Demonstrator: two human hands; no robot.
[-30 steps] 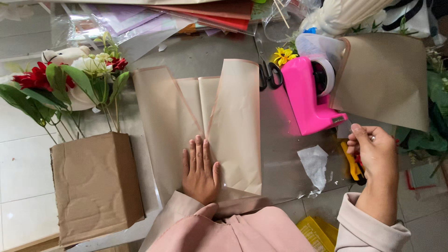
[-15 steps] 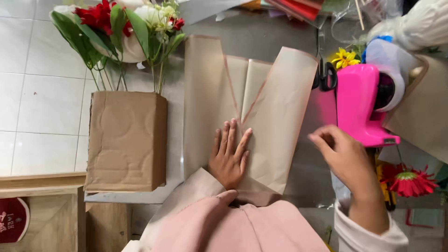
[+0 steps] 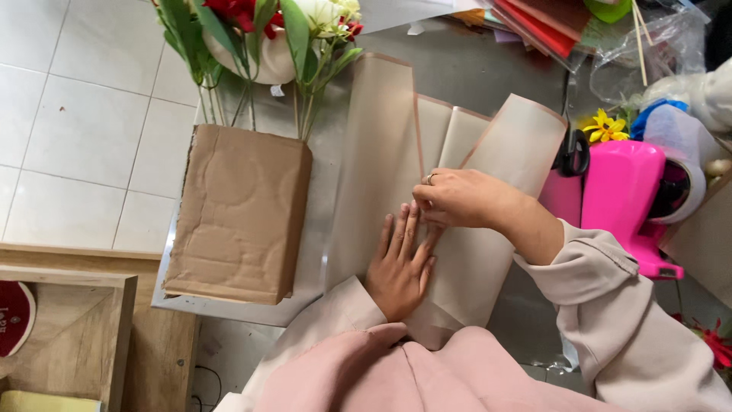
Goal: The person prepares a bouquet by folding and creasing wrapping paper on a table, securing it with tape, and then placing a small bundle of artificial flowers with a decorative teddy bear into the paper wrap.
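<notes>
A fan-folded sheet of tan wrapping paper [image 3: 381, 145] lies on the grey table. My left hand [image 3: 398, 263] presses flat on its lower part, fingers spread. My right hand [image 3: 456, 197], with a ring on one finger, has reached across and pinches the paper's folds just above the left fingertips. Whether a small piece of tape is between its fingers cannot be seen.
A brown cardboard box [image 3: 240, 214] holding red and white flowers [image 3: 259, 30] stands to the left. A pink tape dispenser [image 3: 637, 194], black scissors [image 3: 570, 152] and a yellow flower [image 3: 606, 126] sit at the right. Coloured paper sheets [image 3: 549, 23] lie at the back. A wooden crate [image 3: 69, 336] is at the lower left.
My right hand has moved left from beside the pink tape dispenser onto the folded paper. My left hand stays pressed on the paper. The view has shifted left.
</notes>
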